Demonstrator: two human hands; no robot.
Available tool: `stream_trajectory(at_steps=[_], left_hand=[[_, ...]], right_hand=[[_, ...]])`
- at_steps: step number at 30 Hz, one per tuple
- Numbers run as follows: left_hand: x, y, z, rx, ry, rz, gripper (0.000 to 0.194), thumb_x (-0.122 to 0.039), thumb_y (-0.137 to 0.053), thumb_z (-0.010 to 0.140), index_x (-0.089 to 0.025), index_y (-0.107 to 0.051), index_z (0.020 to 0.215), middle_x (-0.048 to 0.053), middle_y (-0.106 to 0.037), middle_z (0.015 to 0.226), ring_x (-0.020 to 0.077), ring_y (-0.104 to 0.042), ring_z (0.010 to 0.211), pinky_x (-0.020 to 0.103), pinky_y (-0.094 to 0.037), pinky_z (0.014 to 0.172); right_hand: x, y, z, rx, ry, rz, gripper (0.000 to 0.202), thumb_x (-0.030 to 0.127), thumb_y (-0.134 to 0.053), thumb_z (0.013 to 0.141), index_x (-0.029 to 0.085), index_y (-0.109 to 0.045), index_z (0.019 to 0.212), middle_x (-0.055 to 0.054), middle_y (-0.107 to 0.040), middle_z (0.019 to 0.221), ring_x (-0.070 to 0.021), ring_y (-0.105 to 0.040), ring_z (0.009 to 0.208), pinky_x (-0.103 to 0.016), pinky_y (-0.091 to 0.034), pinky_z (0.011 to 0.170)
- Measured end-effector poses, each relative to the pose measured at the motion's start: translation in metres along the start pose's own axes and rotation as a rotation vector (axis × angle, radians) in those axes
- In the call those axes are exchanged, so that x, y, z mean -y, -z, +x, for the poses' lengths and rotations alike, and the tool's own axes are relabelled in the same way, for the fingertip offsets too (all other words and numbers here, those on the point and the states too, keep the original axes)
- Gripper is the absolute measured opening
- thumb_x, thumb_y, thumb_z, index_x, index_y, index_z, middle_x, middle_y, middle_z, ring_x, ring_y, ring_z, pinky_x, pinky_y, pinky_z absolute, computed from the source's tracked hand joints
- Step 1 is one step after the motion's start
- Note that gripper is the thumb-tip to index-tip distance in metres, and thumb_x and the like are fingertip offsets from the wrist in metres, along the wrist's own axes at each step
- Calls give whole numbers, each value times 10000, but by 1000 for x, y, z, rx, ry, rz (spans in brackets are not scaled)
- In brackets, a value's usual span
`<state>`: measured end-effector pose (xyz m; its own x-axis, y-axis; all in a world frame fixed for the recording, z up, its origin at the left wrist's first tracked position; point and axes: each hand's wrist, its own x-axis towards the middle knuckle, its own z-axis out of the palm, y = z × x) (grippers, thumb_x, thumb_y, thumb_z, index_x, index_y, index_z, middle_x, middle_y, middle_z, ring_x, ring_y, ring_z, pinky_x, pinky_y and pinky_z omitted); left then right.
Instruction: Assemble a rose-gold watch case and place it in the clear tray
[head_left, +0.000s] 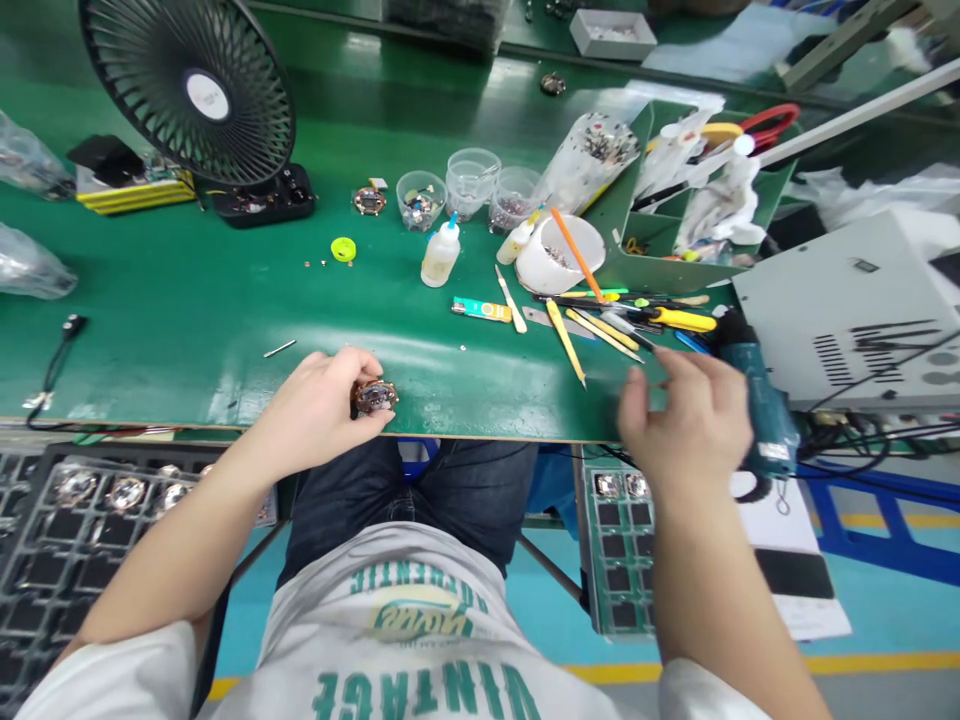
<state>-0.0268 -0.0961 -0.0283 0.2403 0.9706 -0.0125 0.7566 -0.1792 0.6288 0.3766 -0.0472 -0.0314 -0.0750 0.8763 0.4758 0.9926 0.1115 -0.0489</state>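
Near the front edge of the green bench, my left hand [322,405] grips a small round metallic watch-like part [375,397] between thumb and fingers. My right hand [682,415] is at the right, just in front of a spread of tools. Its thumb and fingers are apart, and its fingertips are close to a dark, thin tool [628,330]; blur hides whether they touch it. Beside these fingers lie yellow-handled sticks [566,342] and a yellow-handled screwdriver [684,319]. A thin metal rod [280,349] rests left of my left hand.
A black fan [191,90] stands back left. Plastic cups [420,200], a glue bottle [441,253] and a white tub [559,262] stand mid-bench. A teal power tool [765,400] and grey box [847,310] are right. Trays [619,550] of round parts sit below the bench edge.
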Motion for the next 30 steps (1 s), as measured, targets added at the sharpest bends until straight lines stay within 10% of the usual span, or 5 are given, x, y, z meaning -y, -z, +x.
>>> stream_trajectory(at_steps=[3, 10, 17, 22, 30], left_hand=[[-8, -6, -7, -84, 19, -188, 418, -412, -681, 959, -227, -581, 1320, 58, -779, 1068, 239, -751, 971, 420, -574, 918], [-52, -28, -22, -336, 54, -759, 201, -371, -763, 979, -243, -627, 1053, 7, -715, 928, 137, -688, 796, 266, -602, 729], [-70, -30, -30, -557, 28, -860, 258, -163, -908, 836, -241, -736, 1011, -29, -766, 923, 84, -728, 822, 159, -605, 802], [-77, -26, -32, -458, 132, -979, 230, -179, -848, 911, -255, -789, 1120, -22, -825, 919, 60, -759, 754, 113, -612, 734], [-80, -29, -30, -500, 85, -1155, 455, -98, -904, 836, -308, -785, 1222, -14, -870, 1044, 93, -829, 916, 140, -648, 859]], right_hand=[[64, 7, -29, 14, 199, 491, 292, 233, -702, 984, 220, -668, 1274, -129, -785, 1113, -256, -785, 956, -415, -658, 885], [187, 15, -59, 448, 53, 1625, 469, 240, -697, 1034, 273, -523, 1468, -95, -794, 1218, -172, -811, 1003, -314, -704, 827], [194, 22, -48, 421, -170, 1787, 192, 348, -770, 1029, 258, -716, 1190, -56, -843, 1090, -164, -828, 943, -302, -708, 857], [191, 32, -44, 423, -253, 1827, 78, 309, -782, 1018, 243, -741, 1028, -5, -824, 890, -140, -808, 773, -269, -713, 758], [191, 34, -46, 490, -240, 1928, 246, 237, -777, 1014, 281, -666, 1229, -13, -821, 1035, -107, -789, 811, -210, -678, 692]])
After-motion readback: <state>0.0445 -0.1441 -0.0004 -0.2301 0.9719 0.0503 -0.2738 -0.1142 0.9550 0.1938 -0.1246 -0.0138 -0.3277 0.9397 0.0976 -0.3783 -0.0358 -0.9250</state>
